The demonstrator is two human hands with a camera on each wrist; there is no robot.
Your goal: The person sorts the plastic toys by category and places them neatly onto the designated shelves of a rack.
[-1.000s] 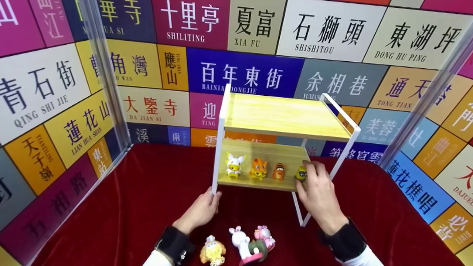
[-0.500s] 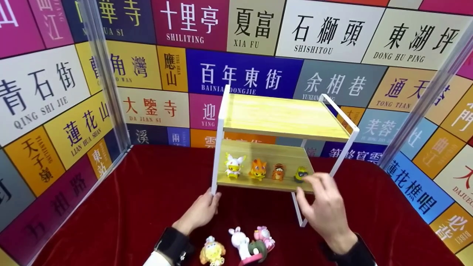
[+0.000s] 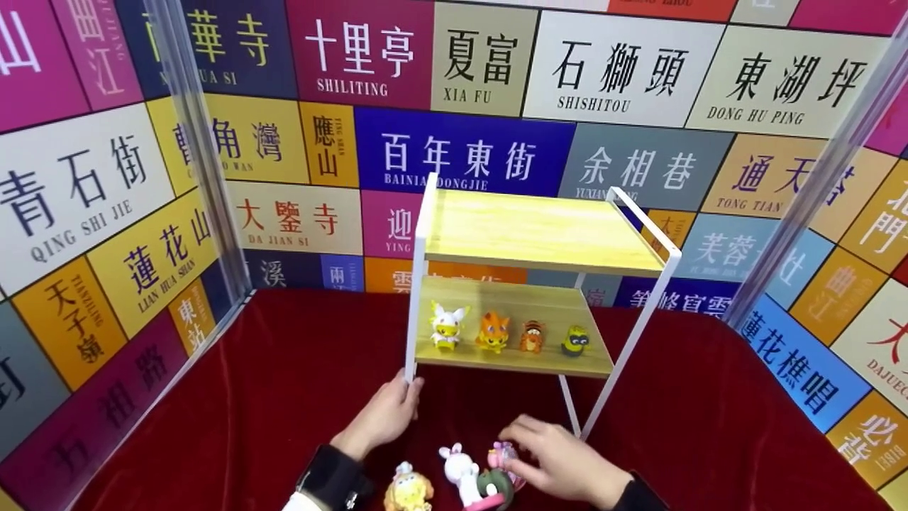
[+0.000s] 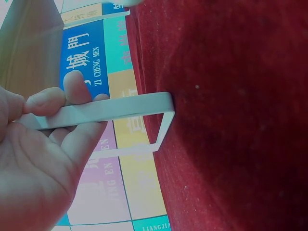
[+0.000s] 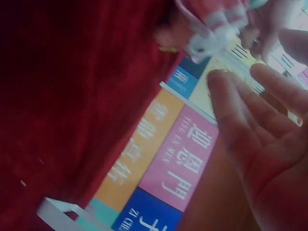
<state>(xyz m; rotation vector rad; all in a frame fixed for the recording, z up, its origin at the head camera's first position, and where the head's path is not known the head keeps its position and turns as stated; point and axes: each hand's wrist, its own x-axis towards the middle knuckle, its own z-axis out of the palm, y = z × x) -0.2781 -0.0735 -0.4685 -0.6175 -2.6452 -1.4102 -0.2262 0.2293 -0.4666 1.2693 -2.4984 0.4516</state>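
Observation:
My left hand (image 3: 383, 410) grips the front left white metal leg (image 4: 115, 107) of a two-tier wooden shelf (image 3: 539, 234). At the front of the red cloth, my right hand (image 3: 560, 458) reaches over a small pink figurine (image 3: 501, 458), thumb and fingers spread around it. In the right wrist view the fingers (image 5: 226, 101) stand apart from the blurred figurine. A white rabbit figurine (image 3: 464, 472) with a dark green round part and pink base stands beside the pink one. Left of them is a yellow-orange figurine (image 3: 409, 488).
On the lower tier stand a white-hooded yellow figurine (image 3: 447, 328), an orange-hooded one (image 3: 494, 332), a small tiger (image 3: 533, 336) and a yellow-green goggled figurine (image 3: 575, 341). Red cloth (image 3: 284, 397) covers the table. Sign-printed walls (image 3: 468, 152) enclose it behind and at both sides.
My right hand has let go of the yellow-green figurine on the lower tier and moved down and left to the pink figurine. The left hand keeps its grip on the shelf leg.

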